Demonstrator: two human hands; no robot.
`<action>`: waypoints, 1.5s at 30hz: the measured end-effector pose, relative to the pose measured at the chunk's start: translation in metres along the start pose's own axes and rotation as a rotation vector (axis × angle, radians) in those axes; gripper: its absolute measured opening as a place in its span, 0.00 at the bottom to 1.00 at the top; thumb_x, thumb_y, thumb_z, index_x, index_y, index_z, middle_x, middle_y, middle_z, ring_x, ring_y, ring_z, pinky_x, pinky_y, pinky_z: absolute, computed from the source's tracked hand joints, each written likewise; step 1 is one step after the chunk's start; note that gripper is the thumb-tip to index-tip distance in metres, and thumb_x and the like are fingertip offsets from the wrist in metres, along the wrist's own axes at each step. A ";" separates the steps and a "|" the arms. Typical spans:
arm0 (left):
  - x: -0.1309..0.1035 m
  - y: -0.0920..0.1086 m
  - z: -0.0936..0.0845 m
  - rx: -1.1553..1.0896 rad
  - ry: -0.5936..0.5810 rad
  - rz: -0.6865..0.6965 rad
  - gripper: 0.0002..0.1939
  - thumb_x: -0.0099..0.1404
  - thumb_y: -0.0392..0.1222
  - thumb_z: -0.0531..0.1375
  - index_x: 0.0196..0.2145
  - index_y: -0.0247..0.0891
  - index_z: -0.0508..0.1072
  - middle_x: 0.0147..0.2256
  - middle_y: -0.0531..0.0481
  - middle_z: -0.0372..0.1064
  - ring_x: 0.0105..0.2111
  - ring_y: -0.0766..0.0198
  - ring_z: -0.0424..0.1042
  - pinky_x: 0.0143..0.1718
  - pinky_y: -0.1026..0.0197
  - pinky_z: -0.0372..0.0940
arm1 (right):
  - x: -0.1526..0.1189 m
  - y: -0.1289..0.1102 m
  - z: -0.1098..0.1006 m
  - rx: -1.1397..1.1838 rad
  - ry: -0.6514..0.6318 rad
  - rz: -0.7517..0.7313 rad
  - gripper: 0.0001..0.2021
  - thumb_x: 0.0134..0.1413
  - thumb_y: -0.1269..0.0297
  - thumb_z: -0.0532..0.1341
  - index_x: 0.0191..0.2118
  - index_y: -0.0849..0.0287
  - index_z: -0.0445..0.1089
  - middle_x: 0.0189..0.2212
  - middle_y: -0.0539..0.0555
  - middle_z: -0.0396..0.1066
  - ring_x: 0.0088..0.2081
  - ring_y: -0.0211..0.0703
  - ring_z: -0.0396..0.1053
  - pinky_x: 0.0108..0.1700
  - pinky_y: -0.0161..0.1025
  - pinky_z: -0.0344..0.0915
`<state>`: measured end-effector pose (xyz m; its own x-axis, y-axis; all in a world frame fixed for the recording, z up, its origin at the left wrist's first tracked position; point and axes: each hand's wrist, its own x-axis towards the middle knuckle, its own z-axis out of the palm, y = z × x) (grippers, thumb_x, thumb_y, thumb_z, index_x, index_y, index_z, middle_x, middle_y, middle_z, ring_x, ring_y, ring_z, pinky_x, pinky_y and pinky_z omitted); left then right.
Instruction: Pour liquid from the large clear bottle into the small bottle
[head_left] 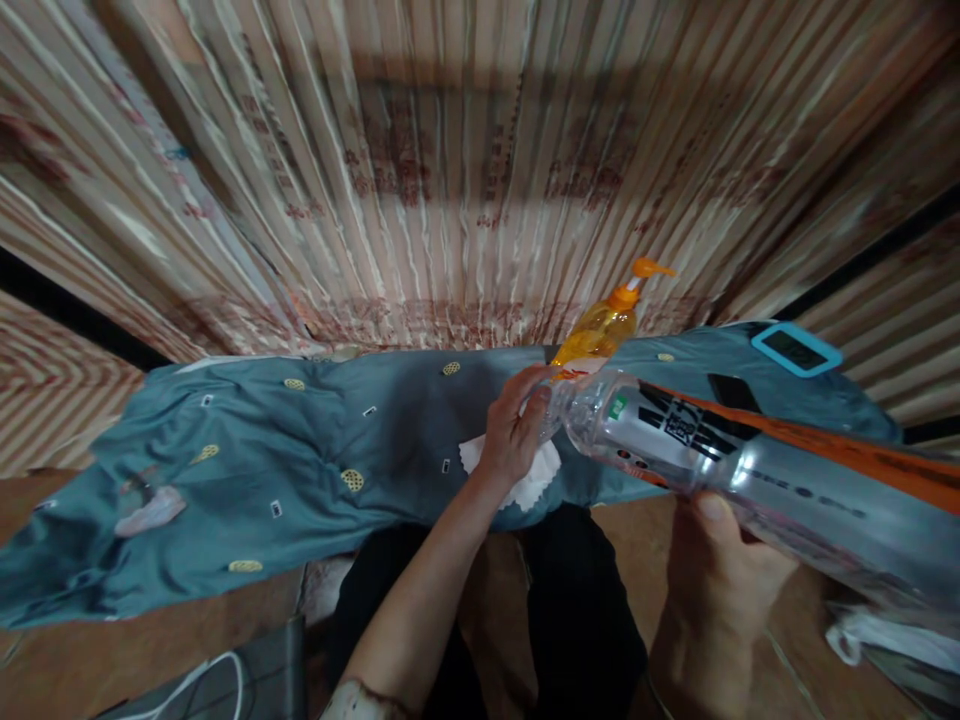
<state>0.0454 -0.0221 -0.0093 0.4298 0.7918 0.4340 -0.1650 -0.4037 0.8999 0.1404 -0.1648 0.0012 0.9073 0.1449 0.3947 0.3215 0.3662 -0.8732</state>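
Note:
A large clear plastic bottle (720, 450) with a silver and orange label lies tilted across the right side, its narrow end toward the middle. My right hand (720, 550) grips the bottle's body from below, thumb showing on the near side. At the narrow end, my left hand (517, 425) is closed around the neck; its fingertips are partly hidden. A white tissue (538, 480) shows under my left hand, and I cannot tell whether the hand touches it. Just behind stands a pump bottle (600, 330) of yellow liquid with an orange pump top, partly hidden.
Blue-green patterned cloth (397, 400) covers the narrow table. A blue-framed digital display (796, 350) and a dark flat object (735, 393) lie at the right. Crumpled pale plastic (150, 510) sits at the left. A striped curtain (450, 200) hangs close behind.

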 end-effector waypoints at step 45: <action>-0.021 -0.024 -0.018 0.114 0.111 -0.076 0.23 0.61 0.50 0.58 0.53 0.45 0.64 0.56 0.45 0.62 0.58 0.50 0.59 0.60 0.46 0.55 | 0.003 0.014 0.026 0.376 -0.149 0.305 0.23 0.37 0.63 0.69 0.45 0.53 0.70 0.41 0.52 0.73 0.43 0.45 0.71 0.46 0.52 0.69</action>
<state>0.0249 -0.0206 -0.0390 0.3352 0.8654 0.3724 -0.0316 -0.3847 0.9225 0.1401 -0.1350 -0.0022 0.8872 0.4165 0.1985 -0.0967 0.5884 -0.8028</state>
